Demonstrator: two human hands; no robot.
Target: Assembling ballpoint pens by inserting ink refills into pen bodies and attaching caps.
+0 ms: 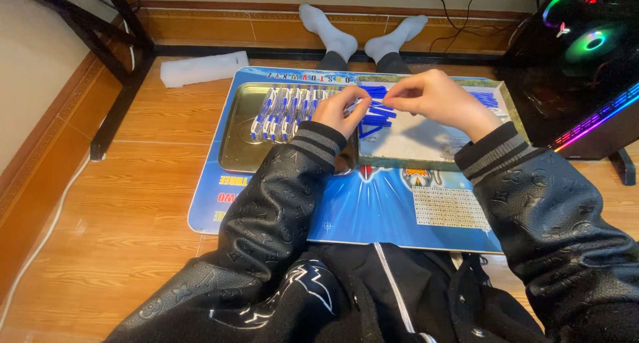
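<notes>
My left hand and my right hand meet above the trays and pinch a thin blue-and-white pen between their fingertips. A metal tray on the left holds a row of several blue-and-white pens lying side by side. Below my hands, loose blue pen parts lie piled on a shallow pale tray. More blue parts sit at that tray's far right.
Both trays rest on a blue printed mat on a wooden floor. A white foam block lies at the back left beside black desk legs. A computer case with coloured lights stands at the right. My socked feet lie beyond the mat.
</notes>
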